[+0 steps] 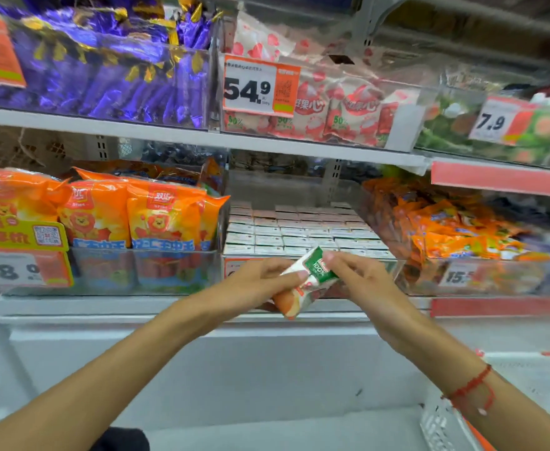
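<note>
Ahead, a shop's white metal shelves fill the view. The upper shelf (169, 133) carries purple packets (104, 76) and pink-and-white packets (332, 112) behind a 54.9 price tag (250, 86). The lower shelf (104, 307) holds orange bags (156, 216) on the left, small white boxes (299, 232) in the middle and loose orange packets (446, 229) to the right. Just in front of those boxes, a small packet (311, 281) is held tilted between both hands. The left hand (260, 278) grips its orange lower end, and the right hand (358, 275) pinches its green upper end. A red string (472, 385) sits round the right wrist.
</note>
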A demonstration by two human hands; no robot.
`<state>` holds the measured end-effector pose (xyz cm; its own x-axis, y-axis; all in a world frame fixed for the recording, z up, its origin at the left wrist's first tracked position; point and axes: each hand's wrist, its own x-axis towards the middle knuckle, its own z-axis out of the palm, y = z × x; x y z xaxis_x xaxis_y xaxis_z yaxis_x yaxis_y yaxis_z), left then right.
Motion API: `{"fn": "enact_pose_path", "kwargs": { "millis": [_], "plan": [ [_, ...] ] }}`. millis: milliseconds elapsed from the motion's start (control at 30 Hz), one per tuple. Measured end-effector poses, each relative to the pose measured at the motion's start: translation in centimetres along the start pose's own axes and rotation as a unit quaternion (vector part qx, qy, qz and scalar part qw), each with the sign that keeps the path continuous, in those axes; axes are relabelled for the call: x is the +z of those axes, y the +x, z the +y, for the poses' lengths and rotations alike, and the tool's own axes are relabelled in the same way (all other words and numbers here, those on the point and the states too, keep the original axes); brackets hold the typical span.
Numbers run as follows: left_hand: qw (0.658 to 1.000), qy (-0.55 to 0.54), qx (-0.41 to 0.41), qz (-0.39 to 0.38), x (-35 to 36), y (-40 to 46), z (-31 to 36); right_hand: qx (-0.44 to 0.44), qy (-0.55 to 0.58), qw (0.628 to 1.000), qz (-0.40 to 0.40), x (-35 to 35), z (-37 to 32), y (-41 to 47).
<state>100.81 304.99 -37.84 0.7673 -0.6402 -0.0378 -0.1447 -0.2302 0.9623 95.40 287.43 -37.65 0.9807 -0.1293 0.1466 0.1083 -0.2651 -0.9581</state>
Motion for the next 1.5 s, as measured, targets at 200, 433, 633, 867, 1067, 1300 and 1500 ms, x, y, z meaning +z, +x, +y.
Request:
{"fn": "enact_pose_path", "kwargs": {
  "millis": [200,433,633,867,1067,1300,1500],
  "plan": [
    [0.996,-0.081,-0.006,-0.021,0.7,-0.3,-1.7,0.036,0.061,0.995,-0.069,-1.6,0.8,-1.3],
    [0.986,-0.157,-0.061,-0.004,2.3,0.3,-1.4,0.014,0.02,1.0,0.016,-1.8,1.5,-1.1],
    [0.985,-0.166,-0.044,0.012,2.9,0.6,-1.5,0.031,0.03,0.999,0.026,-1.8,1.8,-0.9],
    [0.968,-0.24,-0.004,0.07,7.2,2.5,-1.2,0.001,-0.074,0.997,0.032,-2.5,3.2,-3.3],
    [0.974,-0.224,-0.017,0.008,15.5,7.2,-0.4,0.003,-0.163,0.982,0.099,-10.8,6.1,-4.3],
    [0.995,0.063,0.067,-0.046,25.8,14.5,-5.6,0.088,-0.235,0.954,0.163,-23.1,16.1,-8.4],
    [0.915,0.34,0.199,-0.089,31.8,18.9,-13.4,0.185,-0.287,0.926,0.162,-29.8,27.8,-10.8]
  ]
}}
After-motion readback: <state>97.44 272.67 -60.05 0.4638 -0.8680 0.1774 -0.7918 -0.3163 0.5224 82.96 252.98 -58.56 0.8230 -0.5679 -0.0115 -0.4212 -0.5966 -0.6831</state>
